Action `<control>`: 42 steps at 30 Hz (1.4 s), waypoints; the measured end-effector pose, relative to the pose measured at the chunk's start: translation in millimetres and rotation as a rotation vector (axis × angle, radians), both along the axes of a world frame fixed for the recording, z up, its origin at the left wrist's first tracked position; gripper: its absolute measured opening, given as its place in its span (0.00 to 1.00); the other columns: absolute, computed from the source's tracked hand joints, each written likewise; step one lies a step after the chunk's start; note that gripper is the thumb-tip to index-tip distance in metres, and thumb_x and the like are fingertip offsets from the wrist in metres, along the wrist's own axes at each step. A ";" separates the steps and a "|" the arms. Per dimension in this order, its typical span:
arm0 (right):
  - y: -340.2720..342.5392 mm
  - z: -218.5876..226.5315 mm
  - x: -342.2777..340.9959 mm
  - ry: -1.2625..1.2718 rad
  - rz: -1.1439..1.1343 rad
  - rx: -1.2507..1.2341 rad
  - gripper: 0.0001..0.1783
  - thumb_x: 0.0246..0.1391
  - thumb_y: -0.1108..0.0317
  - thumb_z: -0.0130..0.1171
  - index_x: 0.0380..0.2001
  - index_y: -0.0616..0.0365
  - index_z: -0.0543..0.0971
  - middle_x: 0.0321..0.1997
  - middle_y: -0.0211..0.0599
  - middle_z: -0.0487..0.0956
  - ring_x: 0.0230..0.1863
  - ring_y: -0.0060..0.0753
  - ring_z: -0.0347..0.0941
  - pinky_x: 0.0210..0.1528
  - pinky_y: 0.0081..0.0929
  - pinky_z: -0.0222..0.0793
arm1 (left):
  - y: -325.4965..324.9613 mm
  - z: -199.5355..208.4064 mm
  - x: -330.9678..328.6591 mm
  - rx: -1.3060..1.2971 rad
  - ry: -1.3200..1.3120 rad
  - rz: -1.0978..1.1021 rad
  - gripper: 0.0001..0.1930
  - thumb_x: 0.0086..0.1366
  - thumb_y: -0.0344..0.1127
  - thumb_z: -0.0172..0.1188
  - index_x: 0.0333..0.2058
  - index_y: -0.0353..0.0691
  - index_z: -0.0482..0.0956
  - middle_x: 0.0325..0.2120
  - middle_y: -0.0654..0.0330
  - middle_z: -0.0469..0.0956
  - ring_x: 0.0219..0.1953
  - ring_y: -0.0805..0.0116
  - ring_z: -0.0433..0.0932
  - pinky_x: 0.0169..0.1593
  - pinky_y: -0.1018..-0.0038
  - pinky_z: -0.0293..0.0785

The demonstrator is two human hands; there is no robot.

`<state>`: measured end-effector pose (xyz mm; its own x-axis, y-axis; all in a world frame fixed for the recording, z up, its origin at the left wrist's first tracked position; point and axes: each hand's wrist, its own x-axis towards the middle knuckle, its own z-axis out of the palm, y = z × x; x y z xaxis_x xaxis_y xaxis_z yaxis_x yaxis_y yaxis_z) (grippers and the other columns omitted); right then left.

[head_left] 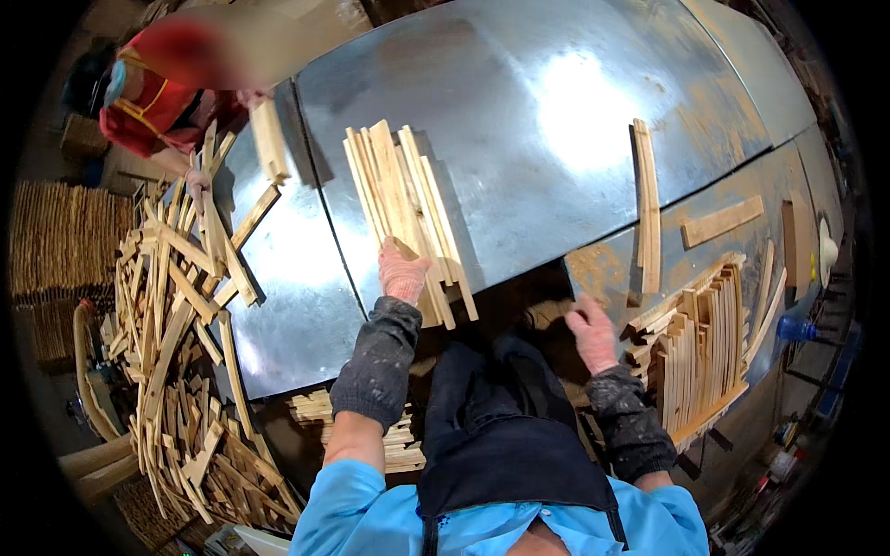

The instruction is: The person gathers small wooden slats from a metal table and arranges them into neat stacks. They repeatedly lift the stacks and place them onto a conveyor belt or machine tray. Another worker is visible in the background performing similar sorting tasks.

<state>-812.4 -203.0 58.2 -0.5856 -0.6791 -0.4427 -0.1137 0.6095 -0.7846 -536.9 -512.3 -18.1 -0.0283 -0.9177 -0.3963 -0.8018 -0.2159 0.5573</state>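
My left hand (405, 275), in a pinkish work glove, is closed over a pale wooden slat (396, 185) at the near end of a loose row. Narrower wooden strips (436, 218) lie side by side with it on the metal table, their near ends jutting past its front edge. My right hand (593, 335), gloved alike, hovers at the table's cut-out edge with its fingers loosely apart and nothing in them. Close to it on the right stands a stack of upright wooden strips (705, 347). Two long strips (646, 208) lie farther up the table.
Across the left corner, a person in red (162, 83) handles wooden pieces. A tangled heap of wooden strips (176, 306) fills the left side. More strips (399, 449) are stacked below the table edge (306, 382). A short board (723, 222) lies at right.
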 end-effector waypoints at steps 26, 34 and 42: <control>-176.1 31.5 156.5 -0.289 0.409 0.107 0.43 0.60 0.63 0.66 0.78 0.52 0.65 0.59 0.57 0.82 0.59 0.53 0.81 0.63 0.39 0.75 | 26.9 83.8 7.9 0.486 0.977 0.074 0.41 0.65 0.31 0.72 0.73 0.26 0.65 0.51 0.55 0.79 0.51 0.63 0.80 0.57 0.69 0.78; -154.0 -35.6 123.2 -0.089 0.176 -0.004 0.39 0.62 0.69 0.57 0.77 0.57 0.65 0.60 0.62 0.81 0.61 0.57 0.79 0.64 0.38 0.73 | 15.5 4.3 67.6 0.049 0.575 0.226 0.32 0.71 0.38 0.69 0.68 0.28 0.72 0.47 0.57 0.80 0.49 0.65 0.79 0.55 0.68 0.78; -159.3 -91.7 85.9 0.169 0.379 0.221 0.40 0.64 0.56 0.63 0.76 0.58 0.66 0.62 0.59 0.81 0.62 0.63 0.77 0.65 0.50 0.73 | -11.8 -12.4 91.6 0.234 0.399 0.058 0.37 0.68 0.47 0.74 0.66 0.26 0.73 0.55 0.45 0.82 0.55 0.56 0.81 0.59 0.64 0.77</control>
<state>-726.5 -362.3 -33.5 -0.3908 -0.7593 -0.5204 -0.4759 0.6506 -0.5918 -445.3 -524.1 -30.6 -0.1719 -0.8094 -0.5616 -0.5174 -0.4109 0.7506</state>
